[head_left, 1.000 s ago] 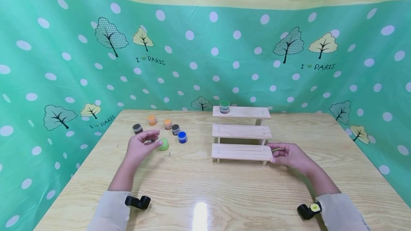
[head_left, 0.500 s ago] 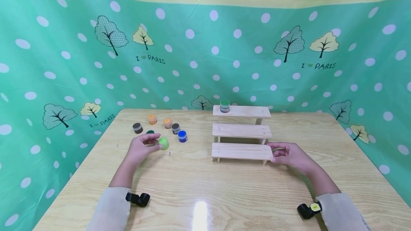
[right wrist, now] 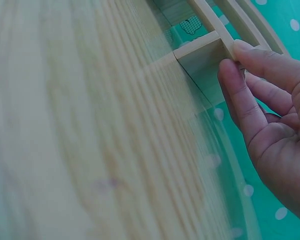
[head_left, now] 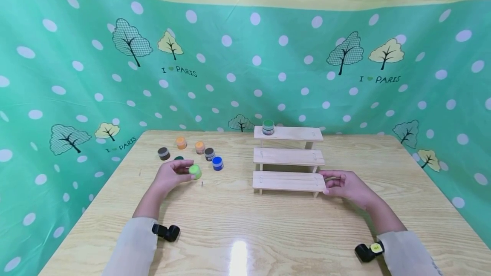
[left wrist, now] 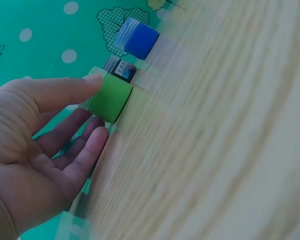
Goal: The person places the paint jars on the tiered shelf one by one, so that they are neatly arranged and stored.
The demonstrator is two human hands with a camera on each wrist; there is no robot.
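Observation:
My left hand [head_left: 168, 175] pinches a small light green paint jar [head_left: 195, 171] between thumb and fingers, at the left of the table. In the left wrist view the thumb lies on the upper side of the green jar [left wrist: 111, 98], with the fingers curled below it. A three-step wooden display stand [head_left: 289, 181] stands right of centre. At the right end of its lowest step, my right hand [head_left: 345, 187] holds the board's edge between thumb and fingertips; the right wrist view shows this grip on the stand [right wrist: 200, 44] close up. A green-lidded jar [head_left: 268, 127] sits on the top step's left end.
Behind the left hand are a blue jar [head_left: 217, 163], dark jars [head_left: 163, 153] [head_left: 209, 153], orange jars [head_left: 181, 142] [head_left: 200, 147] and a partly hidden dark green one [head_left: 178, 158]. A polka-dot cloth [head_left: 245, 76] hangs behind the wooden table [head_left: 245, 216].
My left thumb and fingers have come in around the light green jar, which now leans slightly in the grip. The right hand and the stand have stayed in place.

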